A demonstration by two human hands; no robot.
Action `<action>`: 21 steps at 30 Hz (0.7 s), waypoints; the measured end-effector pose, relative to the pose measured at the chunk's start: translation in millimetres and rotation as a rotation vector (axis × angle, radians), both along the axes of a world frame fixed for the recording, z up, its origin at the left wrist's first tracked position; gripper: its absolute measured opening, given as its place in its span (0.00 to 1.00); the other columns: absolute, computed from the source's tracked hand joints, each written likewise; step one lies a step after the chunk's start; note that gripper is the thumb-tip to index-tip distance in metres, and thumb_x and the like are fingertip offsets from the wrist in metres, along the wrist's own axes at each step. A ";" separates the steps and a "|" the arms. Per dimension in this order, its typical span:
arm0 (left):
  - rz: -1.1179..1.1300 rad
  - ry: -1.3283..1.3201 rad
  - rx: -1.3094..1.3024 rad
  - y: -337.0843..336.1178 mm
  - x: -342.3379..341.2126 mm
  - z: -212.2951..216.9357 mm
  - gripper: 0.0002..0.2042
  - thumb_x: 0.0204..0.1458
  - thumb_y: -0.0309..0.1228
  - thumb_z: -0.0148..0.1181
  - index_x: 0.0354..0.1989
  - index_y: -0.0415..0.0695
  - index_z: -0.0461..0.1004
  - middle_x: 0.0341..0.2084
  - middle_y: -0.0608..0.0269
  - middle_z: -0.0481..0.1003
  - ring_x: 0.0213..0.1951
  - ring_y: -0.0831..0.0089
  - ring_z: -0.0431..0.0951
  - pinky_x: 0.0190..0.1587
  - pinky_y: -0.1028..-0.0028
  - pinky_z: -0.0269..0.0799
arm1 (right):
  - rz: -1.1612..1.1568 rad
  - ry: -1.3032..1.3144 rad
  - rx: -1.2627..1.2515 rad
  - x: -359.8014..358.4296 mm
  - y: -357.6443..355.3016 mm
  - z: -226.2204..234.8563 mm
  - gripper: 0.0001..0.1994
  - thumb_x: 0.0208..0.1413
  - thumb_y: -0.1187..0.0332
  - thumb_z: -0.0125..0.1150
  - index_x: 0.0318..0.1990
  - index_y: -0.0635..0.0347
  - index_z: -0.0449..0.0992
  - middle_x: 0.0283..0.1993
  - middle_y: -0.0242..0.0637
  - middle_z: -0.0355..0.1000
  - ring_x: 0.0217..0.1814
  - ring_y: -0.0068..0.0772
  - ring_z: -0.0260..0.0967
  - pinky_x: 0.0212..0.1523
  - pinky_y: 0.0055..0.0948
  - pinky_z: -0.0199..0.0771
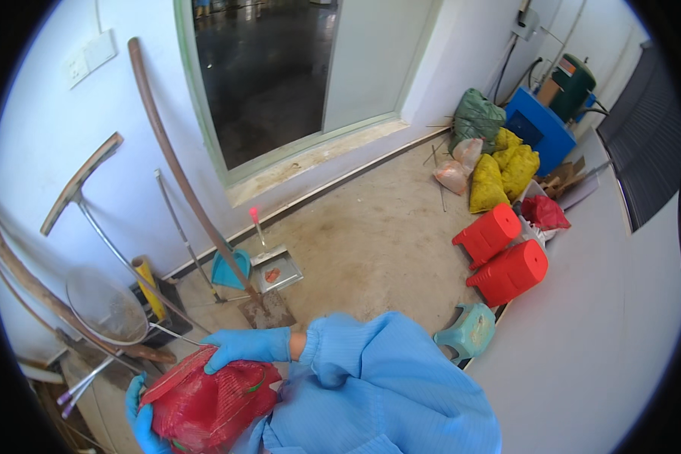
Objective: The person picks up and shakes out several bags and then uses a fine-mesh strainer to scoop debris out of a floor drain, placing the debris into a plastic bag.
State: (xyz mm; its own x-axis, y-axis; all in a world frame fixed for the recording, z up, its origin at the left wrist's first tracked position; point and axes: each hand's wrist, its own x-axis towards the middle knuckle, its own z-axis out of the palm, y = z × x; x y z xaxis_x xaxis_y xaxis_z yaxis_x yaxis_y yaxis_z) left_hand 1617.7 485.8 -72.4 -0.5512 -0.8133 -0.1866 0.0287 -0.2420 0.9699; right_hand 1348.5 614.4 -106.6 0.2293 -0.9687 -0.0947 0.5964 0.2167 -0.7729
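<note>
A red mesh sack [204, 408], full and rounded, sits low at the left of the head view, held against my blue coat. My right hand [246, 346], in a blue glove, lies flat over the sack's top edge. My left hand [140, 424], also gloved in blue, cups the sack from below at its left side. Both blue sleeves fill the lower middle of the picture.
Long-handled tools, a shovel [268, 306], a blue dustpan [231, 268] and a metal dustpan [276, 271] lean by the wall at left. Red stools [503, 253], a teal stool [469, 329] and yellow, green and pink sacks [499, 170] lie on the concrete floor at right.
</note>
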 end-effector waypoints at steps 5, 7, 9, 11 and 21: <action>-0.091 -0.247 -0.406 -55.9 -57.0 -58.2 0.26 0.47 0.16 0.54 0.59 0.35 0.62 0.48 0.58 0.71 0.46 0.71 0.71 0.51 0.74 0.67 | -0.011 -0.324 -0.018 11.6 3.7 27.5 0.27 0.51 0.65 0.60 0.59 0.63 0.63 0.53 0.41 0.68 0.54 0.31 0.66 0.56 0.29 0.65; -0.224 -0.063 -0.363 -35.4 -83.1 -45.9 0.28 0.47 0.16 0.54 0.61 0.37 0.60 0.46 0.58 0.71 0.47 0.70 0.71 0.52 0.72 0.66 | -0.031 -0.376 -0.146 6.4 -6.2 18.0 0.26 0.53 0.64 0.58 0.59 0.63 0.63 0.53 0.41 0.68 0.54 0.30 0.66 0.57 0.29 0.64; -0.125 -0.160 -0.457 -32.5 -82.4 -15.1 0.28 0.49 0.22 0.56 0.62 0.38 0.58 0.57 0.52 0.64 0.55 0.66 0.67 0.57 0.68 0.62 | -0.137 -0.411 -0.141 -7.1 -7.6 14.3 0.23 0.55 0.62 0.56 0.56 0.62 0.66 0.51 0.39 0.70 0.50 0.29 0.69 0.53 0.28 0.68; 0.097 -0.095 -0.662 -27.6 -76.4 9.0 0.24 0.55 0.26 0.47 0.62 0.39 0.58 0.58 0.52 0.63 0.57 0.65 0.64 0.61 0.67 0.56 | -0.266 -0.457 -0.047 -25.7 -5.1 14.3 0.21 0.54 0.60 0.57 0.53 0.62 0.69 0.47 0.38 0.74 0.45 0.29 0.73 0.48 0.27 0.73; -0.497 -0.279 -0.257 41.3 -179.2 -55.7 0.40 0.33 0.33 0.74 0.59 0.40 0.59 0.52 0.58 0.68 0.52 0.67 0.69 0.55 0.68 0.65 | -0.203 -0.553 0.065 -64.1 26.9 9.4 0.22 0.53 0.53 0.60 0.49 0.59 0.72 0.40 0.40 0.75 0.37 0.25 0.73 0.36 0.21 0.75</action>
State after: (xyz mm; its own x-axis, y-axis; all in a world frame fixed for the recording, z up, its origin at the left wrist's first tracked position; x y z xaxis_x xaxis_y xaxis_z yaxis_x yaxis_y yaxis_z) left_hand 1438.5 527.1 -128.1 -0.8338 -0.5104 -0.2104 -0.2898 0.0803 0.9537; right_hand 1284.4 641.2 -97.2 0.0725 -0.9945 -0.0749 0.9415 0.0931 -0.3239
